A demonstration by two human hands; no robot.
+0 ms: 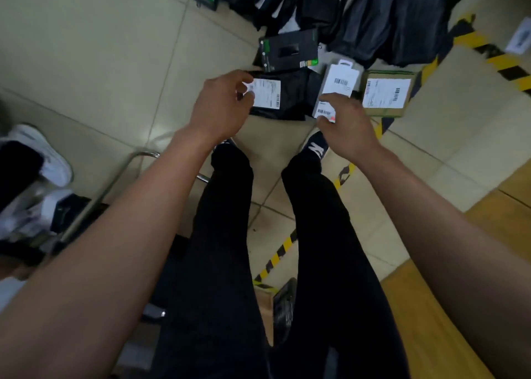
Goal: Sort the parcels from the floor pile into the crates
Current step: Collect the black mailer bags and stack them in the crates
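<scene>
At floor pile: left hand (221,105) pinching black parcel (283,97), right hand (343,126) gripping white box (340,85).

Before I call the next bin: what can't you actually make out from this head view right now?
- Label text on the black parcel and white box: too small, blurred.
- Left hand grip: fingers cover the label corner.
- Right hand hides the white box's lower end.
- Crates: none clearly visible.

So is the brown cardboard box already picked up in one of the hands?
No, the brown cardboard box lies on the floor beside the right hand, which grips a white parcel.
</scene>
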